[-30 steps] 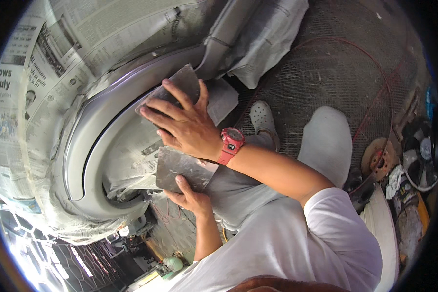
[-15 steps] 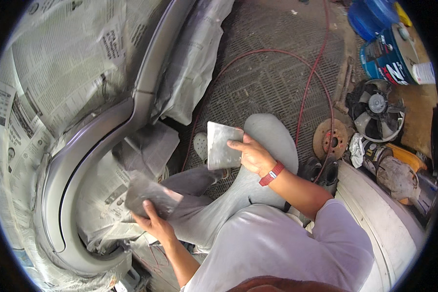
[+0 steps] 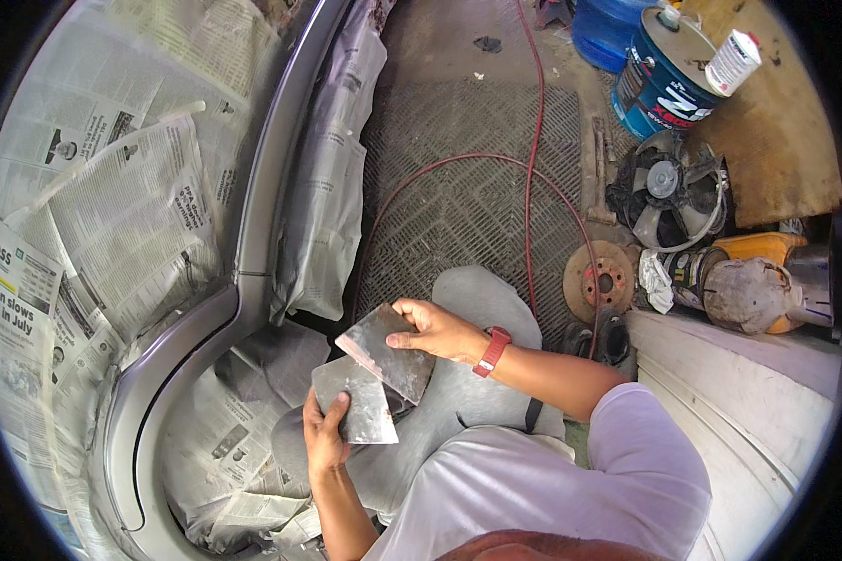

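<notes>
My left hand (image 3: 326, 438) grips a thin, squarish metal putty spreader (image 3: 354, 397), its thumb on the smeared, shiny face. In my right hand (image 3: 440, 332), wearing a red wristwatch (image 3: 493, 352), is a second metal putty spreader (image 3: 398, 360). This one looks darker and carries a pinkish smear of paste along its near-left edge. The two spreaders meet or overlap at their edges, above my lap; whether they press together I cannot tell. To their left curves a grey car body panel (image 3: 173, 360) around a wheel arch.
Newspaper masking (image 3: 131, 201) covers the car at left. A red hose (image 3: 530, 140) loops over the ridged floor mat (image 3: 458, 215). At right are a rusty brake disc (image 3: 585, 288), a radiator fan (image 3: 662, 179), a blue drum (image 3: 641, 84) with a white bottle (image 3: 733, 63), and a white panel (image 3: 711, 393).
My hands have come together, the right moving left and down, the left moving right. The spreaders, apart before, now meet. My view has shifted, with the floor items at right appearing further left.
</notes>
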A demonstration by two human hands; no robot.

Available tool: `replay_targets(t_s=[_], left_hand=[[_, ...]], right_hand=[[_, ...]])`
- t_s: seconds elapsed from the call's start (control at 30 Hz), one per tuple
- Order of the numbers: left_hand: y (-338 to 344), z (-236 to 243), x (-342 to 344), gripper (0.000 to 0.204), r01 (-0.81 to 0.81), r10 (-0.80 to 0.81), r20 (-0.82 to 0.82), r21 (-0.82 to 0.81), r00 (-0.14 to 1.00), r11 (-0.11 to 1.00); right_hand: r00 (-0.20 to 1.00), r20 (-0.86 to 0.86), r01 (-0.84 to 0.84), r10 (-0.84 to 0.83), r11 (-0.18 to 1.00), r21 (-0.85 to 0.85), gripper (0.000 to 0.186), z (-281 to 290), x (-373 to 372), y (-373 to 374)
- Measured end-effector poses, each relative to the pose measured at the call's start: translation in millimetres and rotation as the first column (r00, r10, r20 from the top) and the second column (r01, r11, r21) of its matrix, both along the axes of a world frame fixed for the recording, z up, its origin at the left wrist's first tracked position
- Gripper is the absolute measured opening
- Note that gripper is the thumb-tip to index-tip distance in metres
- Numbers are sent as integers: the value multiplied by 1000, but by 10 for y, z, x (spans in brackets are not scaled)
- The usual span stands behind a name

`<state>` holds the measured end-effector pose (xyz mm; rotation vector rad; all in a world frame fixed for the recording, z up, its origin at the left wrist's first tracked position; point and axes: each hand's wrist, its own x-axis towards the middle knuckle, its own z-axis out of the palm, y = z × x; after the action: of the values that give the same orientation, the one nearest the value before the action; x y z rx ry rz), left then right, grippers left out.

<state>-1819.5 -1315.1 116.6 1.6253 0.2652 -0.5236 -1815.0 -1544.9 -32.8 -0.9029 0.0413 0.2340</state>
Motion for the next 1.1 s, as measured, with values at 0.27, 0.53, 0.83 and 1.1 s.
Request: replay_targets(t_s=[0.27, 0.53, 0.83, 1.1], left_hand=[[-57, 163, 51, 40, -112, 124, 233, -61, 965, 992], [-318, 33, 190, 45, -24, -134, 471, 315, 872, 949], [-69, -216, 216, 46, -350, 410, 412, -216, 813, 911], [-274, -20, 22, 46, -264, 332, 269, -258, 904, 929]], right_hand=[[984, 141, -4, 109, 803, -596, 27, 452, 12, -490], [705, 691, 629, 158, 311, -713, 49, 870, -162, -29], [594, 757, 568, 273, 524, -635, 63, 1154, -386, -38], [855, 280, 164, 436, 285, -945, 55, 860, -169, -178]])
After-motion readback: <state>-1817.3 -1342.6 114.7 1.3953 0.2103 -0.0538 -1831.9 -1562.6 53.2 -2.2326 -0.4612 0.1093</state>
